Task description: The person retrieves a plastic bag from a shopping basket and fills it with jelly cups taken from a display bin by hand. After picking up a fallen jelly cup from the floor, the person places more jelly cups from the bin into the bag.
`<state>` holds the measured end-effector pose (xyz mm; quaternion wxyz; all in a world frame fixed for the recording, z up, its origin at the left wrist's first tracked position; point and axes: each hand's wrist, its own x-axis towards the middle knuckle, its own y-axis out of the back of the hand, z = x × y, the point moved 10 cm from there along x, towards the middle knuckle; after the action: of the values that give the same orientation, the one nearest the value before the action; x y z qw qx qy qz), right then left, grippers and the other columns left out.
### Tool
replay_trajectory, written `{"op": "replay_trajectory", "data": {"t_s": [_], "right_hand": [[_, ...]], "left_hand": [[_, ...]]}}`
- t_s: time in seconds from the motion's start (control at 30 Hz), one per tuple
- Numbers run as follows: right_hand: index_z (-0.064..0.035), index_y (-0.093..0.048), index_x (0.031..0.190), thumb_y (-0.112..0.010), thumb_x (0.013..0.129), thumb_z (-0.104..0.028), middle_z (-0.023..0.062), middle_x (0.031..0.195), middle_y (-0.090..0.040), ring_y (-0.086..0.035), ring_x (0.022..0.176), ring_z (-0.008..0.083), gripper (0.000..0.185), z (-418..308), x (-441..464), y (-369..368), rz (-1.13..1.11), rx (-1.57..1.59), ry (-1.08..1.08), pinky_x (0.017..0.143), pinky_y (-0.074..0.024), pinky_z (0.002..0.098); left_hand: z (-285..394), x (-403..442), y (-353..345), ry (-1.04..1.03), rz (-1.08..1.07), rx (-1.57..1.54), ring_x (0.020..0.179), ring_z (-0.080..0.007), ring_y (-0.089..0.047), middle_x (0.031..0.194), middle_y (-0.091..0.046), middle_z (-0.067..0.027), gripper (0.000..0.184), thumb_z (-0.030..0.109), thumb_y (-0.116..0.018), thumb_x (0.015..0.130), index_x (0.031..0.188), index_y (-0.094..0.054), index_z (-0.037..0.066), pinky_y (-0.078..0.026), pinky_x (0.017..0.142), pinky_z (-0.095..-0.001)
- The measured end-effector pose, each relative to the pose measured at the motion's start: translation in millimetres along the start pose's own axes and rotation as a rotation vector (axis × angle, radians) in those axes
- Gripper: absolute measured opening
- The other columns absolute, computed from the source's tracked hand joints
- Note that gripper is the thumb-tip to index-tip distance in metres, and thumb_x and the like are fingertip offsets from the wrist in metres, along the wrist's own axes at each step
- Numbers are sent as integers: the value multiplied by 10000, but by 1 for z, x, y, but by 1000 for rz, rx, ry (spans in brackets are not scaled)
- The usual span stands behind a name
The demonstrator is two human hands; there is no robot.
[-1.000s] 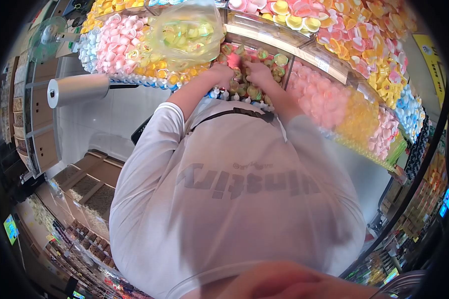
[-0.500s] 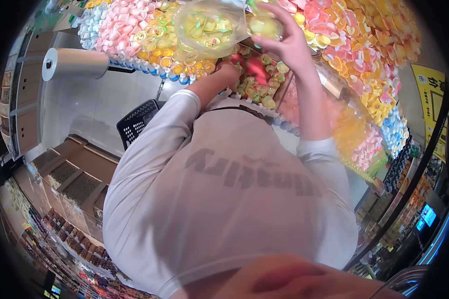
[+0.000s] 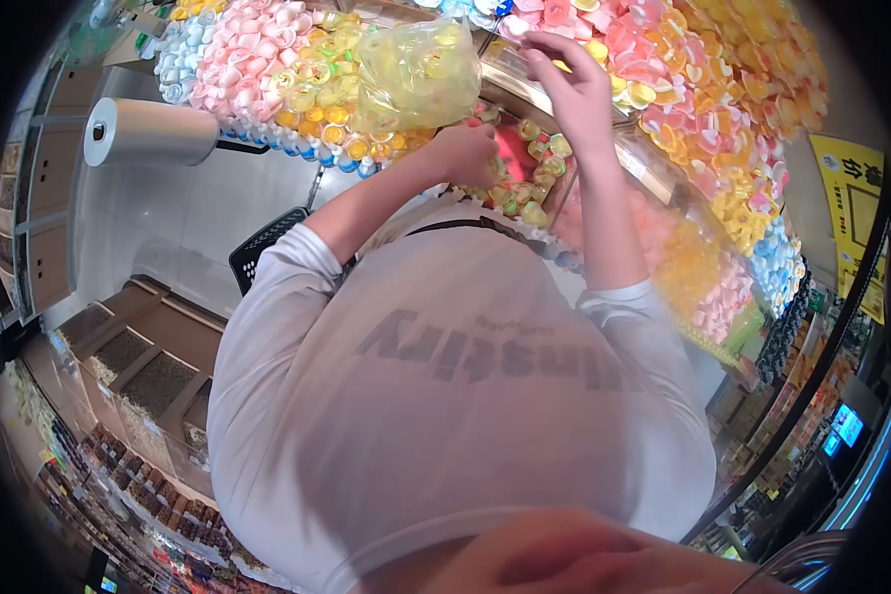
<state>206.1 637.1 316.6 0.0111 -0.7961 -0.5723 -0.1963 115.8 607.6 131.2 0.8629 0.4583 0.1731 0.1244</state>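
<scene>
My left hand (image 3: 465, 153) is low over the compartment of green-lidded jelly cups (image 3: 532, 211), its fingers curled together; what they hold, if anything, is hidden. A red patch (image 3: 512, 151) shows among these cups. Raised above the compartment's far edge, my right hand (image 3: 572, 84) has its fingers apart, with nothing seen in it. Between and beyond the hands, a clear plastic bag (image 3: 416, 74) with yellow-green cups inside lies on the heaped cups.
Pink cups (image 3: 252, 49) and orange cups (image 3: 332, 129) lie at the left. Heaps of pink and yellow pieces (image 3: 703, 109) fill the right. A plastic roll (image 3: 153, 132) sticks out at the left, above a black basket (image 3: 257, 247).
My right hand rose from the compartment with a yellow-green cup, which is now out of it. The bag's open mouth has folded over. My left hand moved slightly right and up.
</scene>
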Motion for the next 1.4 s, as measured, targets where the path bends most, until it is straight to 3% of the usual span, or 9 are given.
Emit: {"op": "replay_trajectory", "data": {"t_s": [0.13, 0.47, 0.6, 0.7, 0.87, 0.97, 1.07, 1.17, 1.4], "right_hand": [[-7, -657, 1075, -623, 914, -100, 47, 976, -677, -627, 841, 89, 189, 43, -31, 50, 203, 133, -179, 696, -514, 234], [2, -631, 1088, -632, 903, -145, 4, 858, -640, -583, 757, 63, 236, 116, -50, -4, 10, 292, -417, 657, -455, 199], [-9, -629, 1091, -631, 905, -156, 12, 875, -647, -583, 764, 70, 238, 129, -51, -17, -26, 298, -453, 667, -459, 215], [-20, -629, 1096, -627, 906, -166, 30, 907, -656, -589, 766, 82, 240, 140, -52, -29, -72, 325, -502, 669, -466, 230], [-27, -626, 1130, -622, 900, -182, 48, 954, -669, -614, 798, 97, 277, 141, -59, -32, -97, 330, -511, 688, -484, 235], [-30, -628, 1139, -624, 898, -208, 47, 975, -677, -627, 804, 101, 299, 148, -76, -24, -65, 327, -568, 686, -490, 232], [-34, -635, 1132, -615, 904, -235, 42, 985, -682, -636, 819, 102, 305, 163, -92, -18, -60, 240, -594, 675, -500, 231], [-42, -641, 1116, -594, 930, -167, 33, 1023, -670, -632, 885, 99, 229, 166, -107, -14, -79, 209, -654, 693, -525, 243], [-45, -632, 1137, -578, 945, -166, 47, 1038, -667, -628, 912, 111, 234, 197, -139, 8, -12, 247, -717, 700, -525, 252]], "left_hand": [[67, -56, 107, -106, 93, -454, 1118, -252, -561, 1205, -577, -65, 366, 229, -772, 669, 945, -615, 48, -465, 930, -364], [-19, -96, 244, -87, 814, -329, 1107, -229, -571, 1210, -590, -97, 324, 292, -778, 688, 848, -648, 42, -450, 933, -373], [-24, -66, 254, 76, 729, -730, 1105, -172, -575, 1246, -589, -48, 207, 228, -709, 791, 926, -649, 83, -540, 723, -301], [-20, -13, 236, 122, 599, -744, 1049, -177, -597, 1230, -593, -57, 336, 270, -721, 781, 1043, -647, 72, -544, 749, -314], [-97, 35, 176, 479, 68, 163, 1126, -304, -583, 1318, -550, -117, 598, 351, -746, 754, 1221, -566, 24, -501, 900, -404], [-121, 21, 170, 190, 219, 115, 1277, -335, -463, 1431, -445, -141, 627, 461, -747, 701, 1176, -620, 73, -456, 994, -453], [-100, -3, 166, 68, 45, 279, 1304, -360, -432, 1488, -370, -126, 650, 382, -757, 732, 1321, -549, 201, -448, 1009, -451], [-92, -16, 174, 245, 59, 438, 1340, -378, -383, 1504, -349, -119, 626, 327, -756, 754, 1337, -532, 282, -410, 1041, -483], [-53, -26, 185, 47, 432, 332, 1370, -358, -343, 1502, -348, -135, 657, 338, -732, 778, 1375, -479, 234, -386, 1054, -496]]}}
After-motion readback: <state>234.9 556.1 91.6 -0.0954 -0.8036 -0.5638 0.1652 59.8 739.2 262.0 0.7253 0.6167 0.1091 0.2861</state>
